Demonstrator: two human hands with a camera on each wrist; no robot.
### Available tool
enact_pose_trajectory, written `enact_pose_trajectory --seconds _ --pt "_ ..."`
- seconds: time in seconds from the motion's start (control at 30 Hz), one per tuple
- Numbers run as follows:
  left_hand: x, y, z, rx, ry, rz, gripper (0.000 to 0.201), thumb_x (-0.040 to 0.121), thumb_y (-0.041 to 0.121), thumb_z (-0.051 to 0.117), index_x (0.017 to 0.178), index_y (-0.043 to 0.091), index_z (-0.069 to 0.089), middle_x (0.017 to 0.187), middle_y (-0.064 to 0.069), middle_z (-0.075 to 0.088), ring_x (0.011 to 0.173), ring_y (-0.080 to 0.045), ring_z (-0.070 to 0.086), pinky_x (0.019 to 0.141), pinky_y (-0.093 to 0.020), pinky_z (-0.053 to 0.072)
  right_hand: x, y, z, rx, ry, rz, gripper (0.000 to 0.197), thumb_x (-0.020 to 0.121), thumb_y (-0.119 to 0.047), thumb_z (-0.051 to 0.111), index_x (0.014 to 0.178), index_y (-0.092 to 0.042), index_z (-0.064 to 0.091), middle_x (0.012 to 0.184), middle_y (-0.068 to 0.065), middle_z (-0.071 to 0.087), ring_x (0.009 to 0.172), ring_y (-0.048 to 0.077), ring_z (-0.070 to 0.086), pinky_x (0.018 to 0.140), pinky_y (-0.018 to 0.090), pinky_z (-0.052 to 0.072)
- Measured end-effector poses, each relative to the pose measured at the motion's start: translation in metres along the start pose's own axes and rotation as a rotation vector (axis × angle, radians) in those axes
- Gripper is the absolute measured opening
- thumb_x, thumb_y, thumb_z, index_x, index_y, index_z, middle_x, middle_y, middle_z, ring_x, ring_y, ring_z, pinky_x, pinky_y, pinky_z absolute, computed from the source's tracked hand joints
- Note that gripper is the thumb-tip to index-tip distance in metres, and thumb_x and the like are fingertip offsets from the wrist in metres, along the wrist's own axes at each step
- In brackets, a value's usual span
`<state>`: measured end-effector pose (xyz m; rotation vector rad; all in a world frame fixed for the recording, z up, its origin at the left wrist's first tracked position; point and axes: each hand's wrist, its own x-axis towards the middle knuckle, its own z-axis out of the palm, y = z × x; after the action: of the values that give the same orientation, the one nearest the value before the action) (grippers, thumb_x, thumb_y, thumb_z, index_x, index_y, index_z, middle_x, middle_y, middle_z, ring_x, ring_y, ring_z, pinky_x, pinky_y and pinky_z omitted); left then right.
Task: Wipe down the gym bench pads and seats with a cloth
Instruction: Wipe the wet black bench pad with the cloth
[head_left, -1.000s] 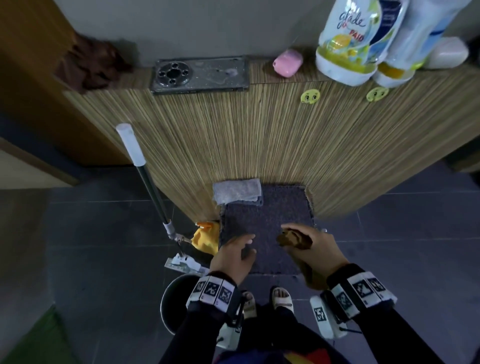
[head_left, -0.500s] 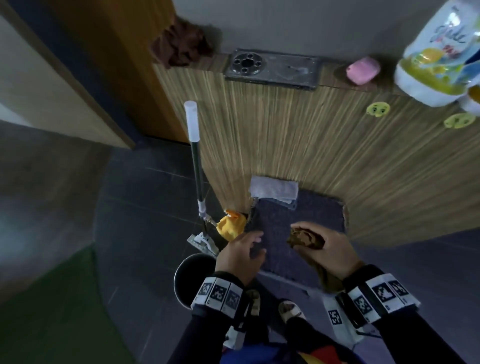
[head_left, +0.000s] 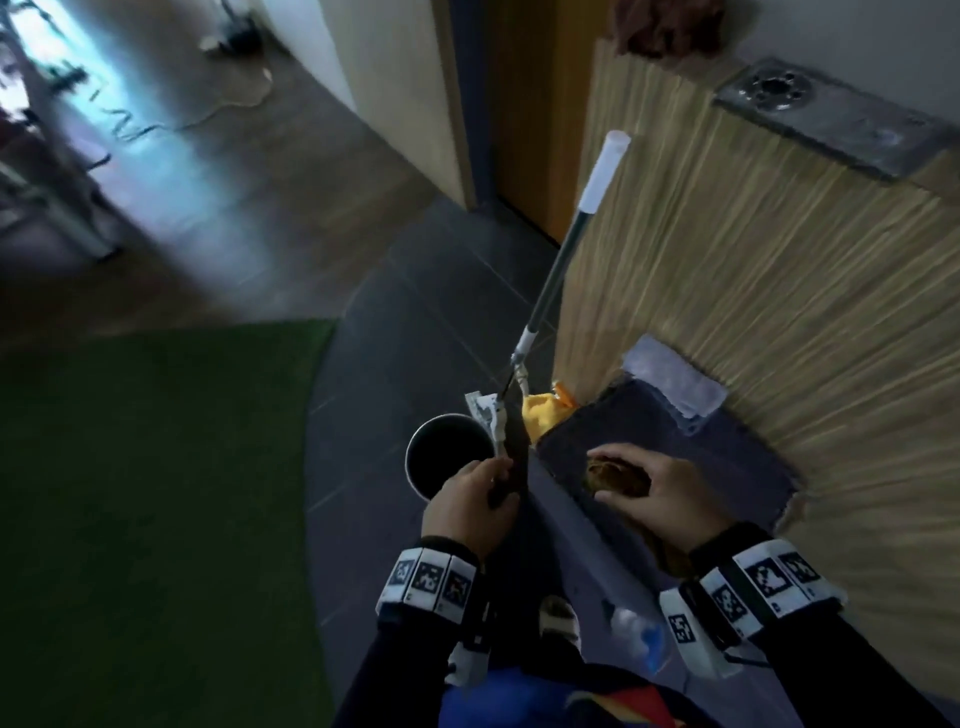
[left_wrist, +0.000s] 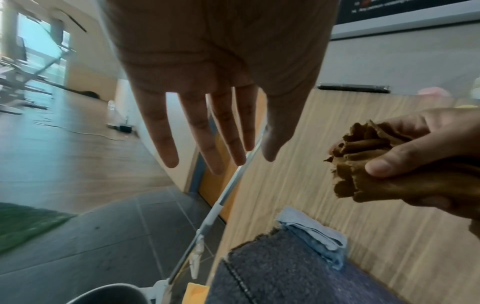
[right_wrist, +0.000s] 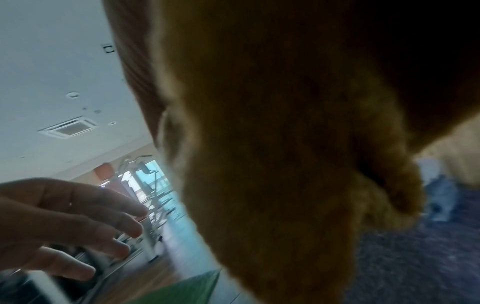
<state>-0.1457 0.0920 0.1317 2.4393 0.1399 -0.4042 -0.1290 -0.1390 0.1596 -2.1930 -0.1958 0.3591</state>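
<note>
My right hand (head_left: 641, 491) grips a bunched brown cloth (head_left: 615, 474) above a dark grey mat (head_left: 691, 452). The left wrist view shows the thumb pinning the cloth (left_wrist: 363, 164) in the right hand (left_wrist: 415, 156). The cloth (right_wrist: 285, 164) fills most of the right wrist view. My left hand (head_left: 488, 486) hovers beside it over the bucket's rim, its fingers (left_wrist: 207, 144) straight and spread, holding nothing. Blurred gym equipment (head_left: 47, 197) stands far off at the upper left; no bench pad shows clearly.
A mop handle (head_left: 563, 265) leans on the striped wooden counter (head_left: 779, 260). A metal bucket (head_left: 441, 462) and a yellow cloth (head_left: 543, 413) sit at its foot. A folded grey cloth (head_left: 675, 382) lies on the mat's far edge. Green turf (head_left: 156, 493) covers the floor to the left.
My view has swung left, so the bottles on the counter are gone and the gym floor has appeared. My left hand moved left off the mat toward the bucket. The right hand still holds the cloth.
</note>
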Motion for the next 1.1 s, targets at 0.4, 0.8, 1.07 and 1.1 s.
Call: enact_pose_trajectory --seconds 0.4,0.8,1.07,1.1 --pt "-0.143 -0.102 -0.041 -0.17 0.346 -0.388 0.039 0.085 0.028 0.062 0.124 0.025 0.058 0.117 0.007 0.061 0.106 -0.011 0.059 0.09 -0.031 0.047 0.02 -0.103 0.125 -0.128 -0.565 -0.343 0.045 0.075 -0.011 0.076 0.115 -0.027 0.063 0.107 -0.008 0.066 0.1 0.003 0.061 0.092 0.019 0.047" --pt "-0.4 -0.217 -0.033 -0.368 0.675 -0.832 0.042 0.087 0.028 0.059 0.128 0.027 0.053 0.121 0.009 0.059 0.11 -0.009 0.056 0.093 -0.03 0.046 -0.113 -0.224 0.339 -0.329 -1.014 -0.736 0.04 0.075 -0.018 0.074 0.112 -0.028 0.063 0.104 -0.011 0.066 0.097 0.006 0.061 0.086 0.014 0.045" --pt "-0.55 -0.254 0.009 -0.497 0.909 -1.083 0.038 0.087 0.026 0.062 0.125 0.026 0.056 0.116 0.01 0.06 0.105 -0.011 0.058 0.091 -0.033 0.047 -0.224 -0.267 0.443 -0.344 -1.218 -0.892 0.039 0.073 -0.015 0.075 0.105 -0.035 0.064 0.1 -0.018 0.065 0.093 0.0 0.06 0.081 0.002 0.037" --pt "-0.562 -0.256 0.014 -0.519 0.931 -1.114 0.038 0.087 0.027 0.062 0.124 0.027 0.057 0.116 0.01 0.06 0.104 -0.01 0.058 0.091 -0.033 0.048 -0.235 -0.271 0.452 -0.354 -1.247 -0.911 0.04 0.073 -0.014 0.075 0.105 -0.035 0.064 0.101 -0.017 0.065 0.094 0.0 0.06 0.082 0.003 0.038"
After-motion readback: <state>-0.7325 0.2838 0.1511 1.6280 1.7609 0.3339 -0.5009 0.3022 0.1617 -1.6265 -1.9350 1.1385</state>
